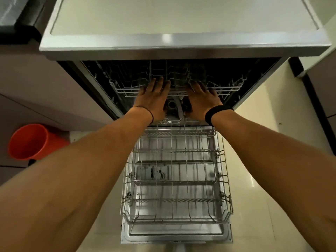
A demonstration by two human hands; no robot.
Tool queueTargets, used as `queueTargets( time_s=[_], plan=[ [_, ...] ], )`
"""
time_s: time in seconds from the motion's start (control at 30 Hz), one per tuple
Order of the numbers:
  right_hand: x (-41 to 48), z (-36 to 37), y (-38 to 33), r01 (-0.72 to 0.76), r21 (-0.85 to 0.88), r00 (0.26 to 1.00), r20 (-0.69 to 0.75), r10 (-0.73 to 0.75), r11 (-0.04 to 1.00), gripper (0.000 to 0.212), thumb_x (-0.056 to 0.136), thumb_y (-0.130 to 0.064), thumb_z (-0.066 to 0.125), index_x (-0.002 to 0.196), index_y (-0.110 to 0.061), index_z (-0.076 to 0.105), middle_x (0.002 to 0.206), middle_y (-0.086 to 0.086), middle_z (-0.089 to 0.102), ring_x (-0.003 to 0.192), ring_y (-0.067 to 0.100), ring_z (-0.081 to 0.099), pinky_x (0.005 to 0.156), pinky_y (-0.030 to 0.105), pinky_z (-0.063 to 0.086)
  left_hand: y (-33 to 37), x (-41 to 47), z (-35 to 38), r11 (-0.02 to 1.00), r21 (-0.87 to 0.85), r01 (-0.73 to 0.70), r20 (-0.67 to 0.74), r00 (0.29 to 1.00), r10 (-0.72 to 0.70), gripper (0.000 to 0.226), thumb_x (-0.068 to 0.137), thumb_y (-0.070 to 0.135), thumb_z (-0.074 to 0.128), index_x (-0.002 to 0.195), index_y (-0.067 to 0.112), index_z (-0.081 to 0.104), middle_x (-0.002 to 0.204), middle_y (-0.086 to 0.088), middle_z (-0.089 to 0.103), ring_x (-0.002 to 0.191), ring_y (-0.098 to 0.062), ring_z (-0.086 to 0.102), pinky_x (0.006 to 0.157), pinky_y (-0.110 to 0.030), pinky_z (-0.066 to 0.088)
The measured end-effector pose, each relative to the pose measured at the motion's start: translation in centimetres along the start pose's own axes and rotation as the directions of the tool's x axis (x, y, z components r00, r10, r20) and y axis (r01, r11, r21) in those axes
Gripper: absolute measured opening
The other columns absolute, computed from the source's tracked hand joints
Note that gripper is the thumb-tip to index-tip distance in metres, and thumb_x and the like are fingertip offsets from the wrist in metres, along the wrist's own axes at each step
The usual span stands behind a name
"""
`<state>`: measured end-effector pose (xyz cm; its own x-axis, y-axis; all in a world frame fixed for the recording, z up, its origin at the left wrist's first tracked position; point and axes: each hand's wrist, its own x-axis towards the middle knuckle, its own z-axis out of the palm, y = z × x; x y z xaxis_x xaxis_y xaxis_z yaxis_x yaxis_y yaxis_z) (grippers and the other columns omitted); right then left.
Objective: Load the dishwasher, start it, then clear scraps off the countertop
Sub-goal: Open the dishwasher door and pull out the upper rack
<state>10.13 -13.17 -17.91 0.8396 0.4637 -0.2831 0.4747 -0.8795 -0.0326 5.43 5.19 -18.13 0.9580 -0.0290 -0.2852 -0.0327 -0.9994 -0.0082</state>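
Head view: left hand [151,99] and right hand [201,100], fingers spread, rested on front rail of upper rack [227,88] at 12 o'clock inside dishwasher [181,46]; lower rack [174,182] sat out at 6 o'clock.

1. Whether the left hand [152,99] or the right hand [200,100] hooks its fingertips under the white wire upper rack's [225,89] front wire cannot be told.
2. Beyond both hands, the rack's rear fades into the dark dishwasher cavity [263,70].
3. Between the hands, grey floor fittings [179,108] are partly covered.
4. Far left of the left hand, a black appliance [16,15] is cut off.
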Motion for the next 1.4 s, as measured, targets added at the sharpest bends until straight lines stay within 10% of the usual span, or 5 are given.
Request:
queueTargets(
  time_s=[0.67,1.4],
  plan=[
    [-2.3,3.4,-0.1,-0.013,0.027,1.000,0.009,0.013,1.000,0.103,0.083,-0.050,0.071,0.159,-0.016,0.009,0.158,0.015,0.022,0.149,0.037,0.019,0.124,0.049,0.015,1.0,-1.1,2.8,0.995,-0.102,-0.020,0.015,1.000,0.022,0.093,0.088,0.046,0.066,0.161,0.020,0.013,0.159,-0.011,0.030,0.148,-0.036,0.024,0.123,-0.051,0.019],
    [-20.0,5.2,-3.4,-0.045,0.070,0.960,0.279,0.024,0.997,0.107,0.084,-0.052,0.071,0.158,-0.011,0.006,0.163,0.017,0.012,0.152,0.037,0.008,0.123,0.049,0.018,7.2,-18.0,5.0,0.975,-0.219,-0.027,0.268,0.960,0.086,0.083,0.094,0.038,0.062,0.159,0.015,0.017,0.159,-0.014,0.031,0.147,-0.037,0.028,0.121,-0.051,0.027]
  ],
)
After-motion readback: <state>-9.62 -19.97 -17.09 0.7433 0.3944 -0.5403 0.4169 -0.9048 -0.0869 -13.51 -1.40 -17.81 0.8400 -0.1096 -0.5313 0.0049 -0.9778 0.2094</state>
